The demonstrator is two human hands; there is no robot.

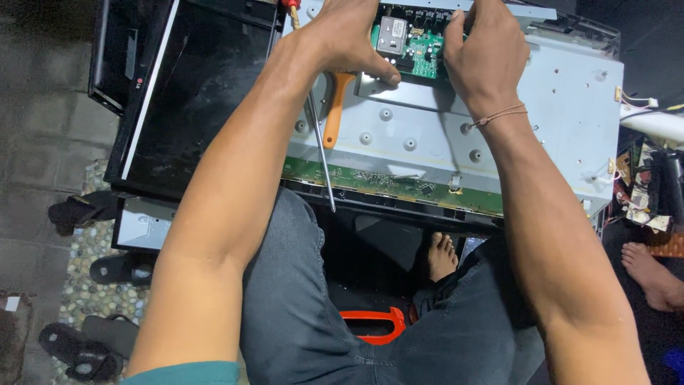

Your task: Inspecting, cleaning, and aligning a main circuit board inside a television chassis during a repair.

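Note:
A green circuit board with a silver metal box on it sits on the grey metal back panel of a flat screen set. My left hand grips the board's left side, thumb pressed on the panel below it. My right hand grips the board's right edge; a thin cord circles that wrist. An orange-handled screwdriver lies on the panel just under my left hand, beside a long thin metal shaft pointing toward me.
A black screen frame lies at the left. A narrow green strip board runs along the panel's near edge. Loose boards and wires sit at the right beside another person's foot. Sandals rest on pebbles at lower left. An orange handle lies between my knees.

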